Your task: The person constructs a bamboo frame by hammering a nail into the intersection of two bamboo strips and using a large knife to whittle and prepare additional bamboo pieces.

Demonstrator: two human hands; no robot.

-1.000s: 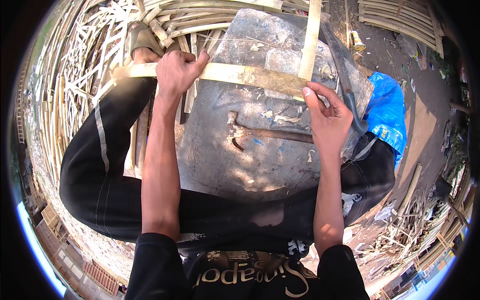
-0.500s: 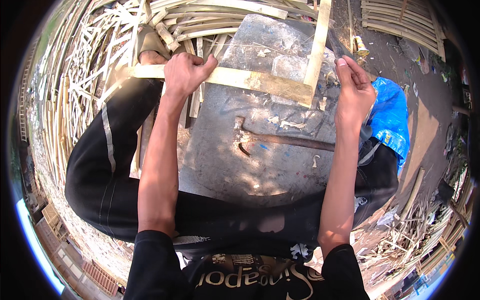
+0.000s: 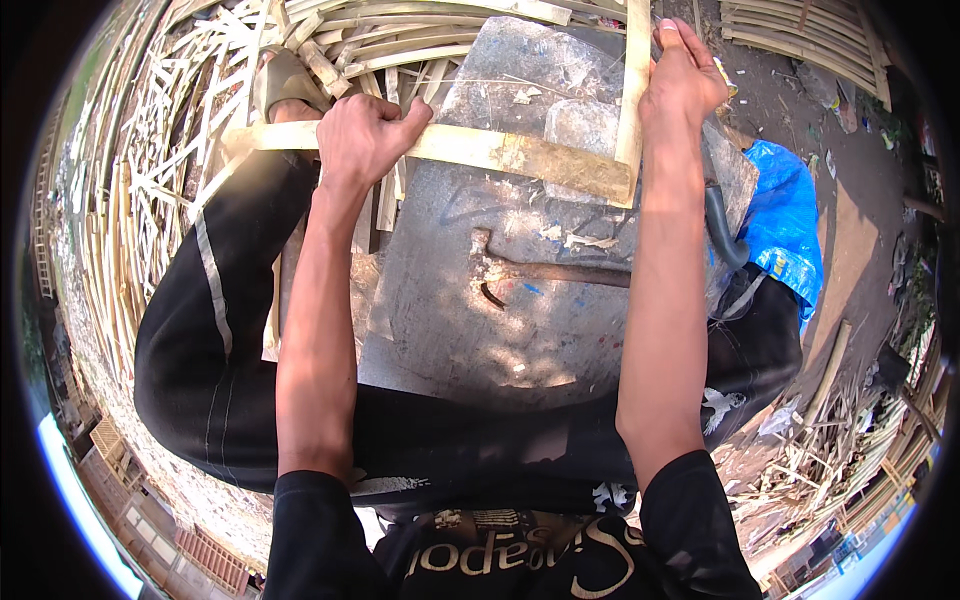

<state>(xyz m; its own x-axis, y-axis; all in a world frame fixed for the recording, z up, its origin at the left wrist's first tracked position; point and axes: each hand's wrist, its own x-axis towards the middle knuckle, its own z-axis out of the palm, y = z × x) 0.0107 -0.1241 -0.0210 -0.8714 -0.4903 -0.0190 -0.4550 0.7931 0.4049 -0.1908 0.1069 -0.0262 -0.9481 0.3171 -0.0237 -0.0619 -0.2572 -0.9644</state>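
Note:
My left hand (image 3: 365, 140) is closed around a pale, flat wooden slat (image 3: 470, 150), which lies crosswise over the grey board (image 3: 430, 300). At its right end this slat meets a second slat (image 3: 636, 90), running away from me. Beside that one, my right hand (image 3: 685, 80) has its thumb up and fingers curled; anything inside them is hidden. A tool's dark curved handle (image 3: 722, 222) shows just right of my right forearm, its far part covered by the hand. On the board lies a hammer-like tool (image 3: 560, 272) with a wooden handle, partly behind my forearm.
Piles of loose slats (image 3: 120, 230) spread on the left and far side. A blue plastic sheet (image 3: 780, 220) lies by my right knee. Bundled strips (image 3: 800, 40) are at the far right, with scraps (image 3: 800, 480) at the near right. Shavings dot the board.
My right hand has moved away from me and slightly left, up beside the second slat, uncovering more of the dark curved handle. My left hand and its slat have shifted slightly.

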